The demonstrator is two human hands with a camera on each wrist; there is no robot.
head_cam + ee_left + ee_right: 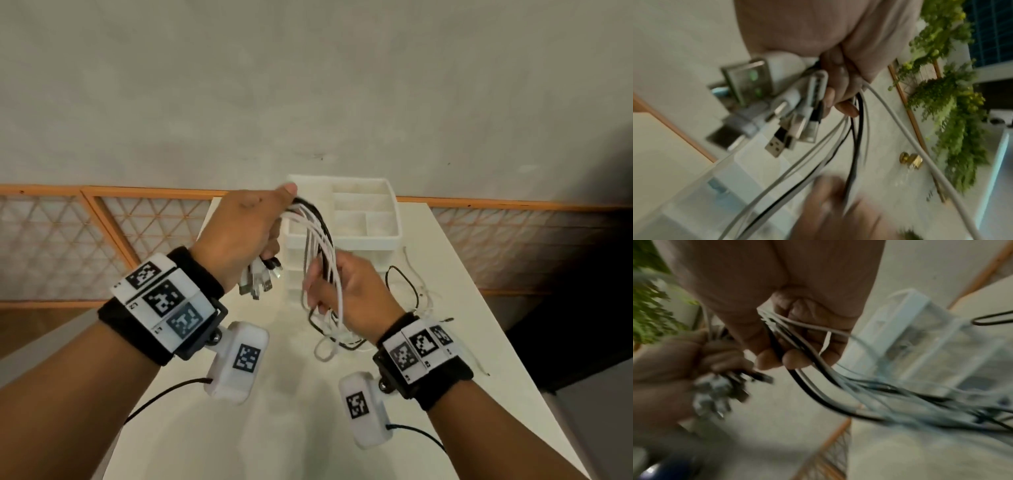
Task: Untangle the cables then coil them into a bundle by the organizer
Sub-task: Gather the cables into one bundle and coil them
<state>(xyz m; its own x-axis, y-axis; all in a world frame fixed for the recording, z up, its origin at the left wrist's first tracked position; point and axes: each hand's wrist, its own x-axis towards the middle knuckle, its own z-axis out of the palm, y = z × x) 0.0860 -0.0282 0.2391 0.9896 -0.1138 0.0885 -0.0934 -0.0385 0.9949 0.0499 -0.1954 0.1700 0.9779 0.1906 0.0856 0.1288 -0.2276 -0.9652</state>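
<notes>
Item: cables [317, 236], white and black, a mixed bunch. Held in the air above the middle of the white table [219, 421], in front of the organizer [363, 219].

Left hand [246, 233]: raised, fingers and thumb curled round the bunch near its plug ends. The plugs [260, 279], several of them USB, hung in a cluster below this hand. In the left wrist view the fingers [840, 84] were closed on the strands, the plugs [777, 113] fanned out beside them.

Right hand [349, 291]: lower and just to the right of the left hand, fingers curled round the same strands further along their length. In the right wrist view the fingertips [795, 359] were closed over black and white strands; that picture was blurred.

Run of the bunch: from the left hand it arched up and over, then dropped through the right hand. Below the right hand the loose lengths [332, 339] lay looped on the table.

Separate strands: a thin black cable [402, 281] and thin white ones [416, 270] lay on the table toward its right edge, beside the organizer, apart from both hands.

Organizer: white, with open compartments on top, standing at the far edge of the table, behind the held bunch.

Wrist cameras [239, 363], white, with marker patches, hung under both wrists.
</notes>
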